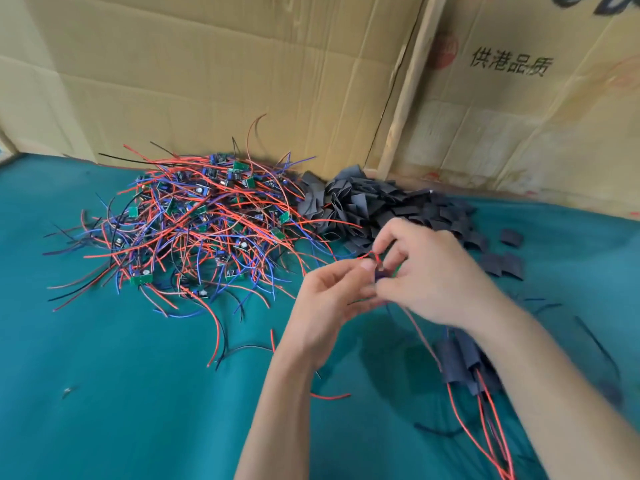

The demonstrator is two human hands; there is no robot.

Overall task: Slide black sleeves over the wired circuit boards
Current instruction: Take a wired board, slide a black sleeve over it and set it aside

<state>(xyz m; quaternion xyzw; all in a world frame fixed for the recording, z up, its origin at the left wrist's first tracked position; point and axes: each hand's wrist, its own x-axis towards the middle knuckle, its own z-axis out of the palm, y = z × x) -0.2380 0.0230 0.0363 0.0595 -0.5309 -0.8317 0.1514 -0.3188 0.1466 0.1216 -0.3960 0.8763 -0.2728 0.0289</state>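
On the teal cloth tabletop [104, 375], at left, lies a tangled heap of red, blue and black wires with small green circuit boards [194, 223]. Just right of it sits a pile of flat black sleeves [381, 202]. Nearer the camera, the left hand [332, 299] and right hand [426, 271] meet, both pinching one small wired board [380, 271]. Sleeved boards with trailing red wires [464, 362] lie under the right forearm.

Worktop [104, 393] covered in teal cloth. Far left-centre: tangled heap of wired circuit boards [194, 230], red, blue, black leads. Touching its right edge: pile of black sleeves [381, 206]. Near right: sleeved boards [464, 362], red wires trailing.
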